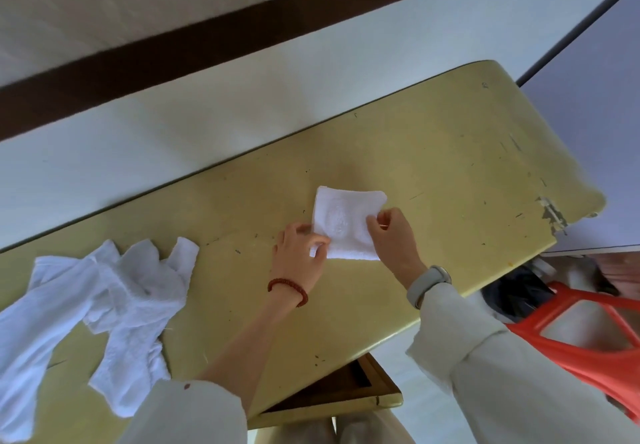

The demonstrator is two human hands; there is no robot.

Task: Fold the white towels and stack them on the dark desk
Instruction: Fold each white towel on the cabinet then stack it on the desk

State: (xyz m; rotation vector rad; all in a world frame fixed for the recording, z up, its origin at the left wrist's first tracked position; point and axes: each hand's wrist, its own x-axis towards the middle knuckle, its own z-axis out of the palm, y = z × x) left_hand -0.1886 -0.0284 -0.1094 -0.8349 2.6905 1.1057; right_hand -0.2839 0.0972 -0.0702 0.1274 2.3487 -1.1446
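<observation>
A small white towel (344,220), folded into a rough square, lies on the yellowish desk top (450,152) near its middle. My left hand (299,256) pinches the towel's near left corner. My right hand (391,232) pinches its right edge. A heap of unfolded white towels (104,308) lies crumpled at the desk's left end, hanging partly over the near edge.
A pale wall with a dark brown band (207,38) runs behind the desk. An orange plastic stool (581,336) stands at the right, below the desk's chipped corner (554,215). An open drawer (343,391) juts out under the near edge.
</observation>
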